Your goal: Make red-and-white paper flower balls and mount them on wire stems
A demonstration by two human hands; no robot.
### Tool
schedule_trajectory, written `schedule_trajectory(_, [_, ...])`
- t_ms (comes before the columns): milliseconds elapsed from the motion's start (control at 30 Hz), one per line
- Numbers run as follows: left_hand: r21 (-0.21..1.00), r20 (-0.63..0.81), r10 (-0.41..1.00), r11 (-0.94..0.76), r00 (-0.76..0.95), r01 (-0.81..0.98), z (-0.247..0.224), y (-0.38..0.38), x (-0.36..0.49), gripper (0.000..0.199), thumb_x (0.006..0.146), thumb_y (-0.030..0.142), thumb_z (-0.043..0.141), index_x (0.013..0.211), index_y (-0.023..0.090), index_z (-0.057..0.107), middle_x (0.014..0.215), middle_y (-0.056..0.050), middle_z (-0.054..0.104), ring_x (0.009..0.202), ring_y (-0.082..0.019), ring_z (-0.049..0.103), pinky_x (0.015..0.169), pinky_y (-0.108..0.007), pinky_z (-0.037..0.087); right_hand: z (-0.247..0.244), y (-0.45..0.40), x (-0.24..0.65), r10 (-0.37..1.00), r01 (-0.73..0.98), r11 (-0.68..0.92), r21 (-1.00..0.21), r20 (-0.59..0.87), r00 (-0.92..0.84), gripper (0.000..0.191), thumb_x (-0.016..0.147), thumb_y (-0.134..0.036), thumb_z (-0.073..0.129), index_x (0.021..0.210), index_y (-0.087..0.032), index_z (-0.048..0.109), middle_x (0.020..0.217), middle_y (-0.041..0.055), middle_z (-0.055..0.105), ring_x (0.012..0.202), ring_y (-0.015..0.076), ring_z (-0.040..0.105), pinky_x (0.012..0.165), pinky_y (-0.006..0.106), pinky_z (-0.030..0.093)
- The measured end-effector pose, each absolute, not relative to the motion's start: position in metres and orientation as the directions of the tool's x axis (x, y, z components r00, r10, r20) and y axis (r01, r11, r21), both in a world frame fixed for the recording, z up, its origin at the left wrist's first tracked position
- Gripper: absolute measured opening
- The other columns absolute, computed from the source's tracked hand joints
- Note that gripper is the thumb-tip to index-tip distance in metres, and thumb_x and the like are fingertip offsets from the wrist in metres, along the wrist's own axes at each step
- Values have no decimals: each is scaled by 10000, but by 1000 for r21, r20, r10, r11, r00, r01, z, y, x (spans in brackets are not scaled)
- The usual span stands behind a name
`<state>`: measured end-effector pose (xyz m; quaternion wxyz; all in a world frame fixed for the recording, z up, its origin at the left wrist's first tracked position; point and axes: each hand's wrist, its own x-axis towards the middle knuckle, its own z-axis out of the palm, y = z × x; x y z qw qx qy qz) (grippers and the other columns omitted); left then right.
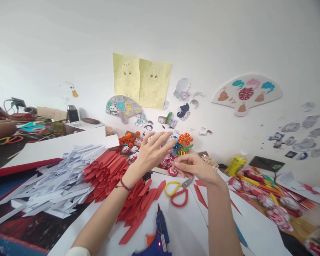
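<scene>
My left hand [153, 154] hovers with fingers stretched out over a cluster of red-and-white paper flowers [166, 161], holding nothing. Just right of it, my right hand [190, 165] is closed in a pinch on a small red-and-white paper flower [173, 171] at its fingertips. Below the right hand lie scissors [180, 193] with one yellow and one red handle. A blue glue gun [161, 234] with a lit red light stands nearer to me. Folded red paper strips [136, 202] are heaped beneath my left forearm.
A big pile of white paper strips [61, 181] lies at left, with more red strips [106, 170] beside it. Orange flowers in a striped pot [185, 142] stand by the wall. A yellow bottle [236, 164] is at right. Another person's hand [1, 131] shows far left.
</scene>
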<state>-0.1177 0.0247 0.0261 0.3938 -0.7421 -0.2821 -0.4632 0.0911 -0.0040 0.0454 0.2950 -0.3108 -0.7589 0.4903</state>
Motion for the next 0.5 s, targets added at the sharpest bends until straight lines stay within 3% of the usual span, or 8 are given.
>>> schedule_trajectory(167, [-311, 930, 27, -479, 367, 821, 31, 26, -120, 461, 890, 113, 573, 1309, 303, 579, 1384, -26, 618, 1220, -193, 573, 1122, -383, 258, 42, -1, 78, 793, 101, 321, -942, 209, -572, 343, 854, -478, 686, 833, -138, 722, 531, -24, 563, 420, 54, 456, 409, 185, 310])
schedule_trajectory(300, [-277, 930, 78, -497, 360, 823, 36, 21, -120, 577, 894, 140, 568, 1432, 323, 470, 1513, -45, 485, 1347, -212, 485, 1169, -400, 192, 42, -2, 71, 819, 41, 331, -943, 265, -509, 326, 847, -467, 694, 763, -152, 692, 566, -13, 584, 432, 65, 482, 418, 202, 329])
schedule_trajectory(400, [-237, 933, 117, -510, 340, 827, 41, 13, -117, 609, 909, 125, 540, 1479, 294, 404, 1558, -76, 417, 1387, -222, 446, 1173, -414, 170, 42, -2, 68, 834, 19, 367, -930, 320, -448, 321, 856, -466, 684, 774, -156, 691, 580, -10, 588, 434, 73, 487, 428, 219, 331])
schedule_trajectory(500, [-121, 953, 172, -543, 251, 831, 45, 5, -114, 557, 936, 112, 506, 1471, 220, 396, 1518, -118, 467, 1343, -225, 487, 1135, -412, 222, 41, -1, 67, 843, 5, 418, -908, 386, -375, 317, 863, -465, 678, 833, -153, 717, 609, -7, 595, 435, 69, 488, 441, 226, 324])
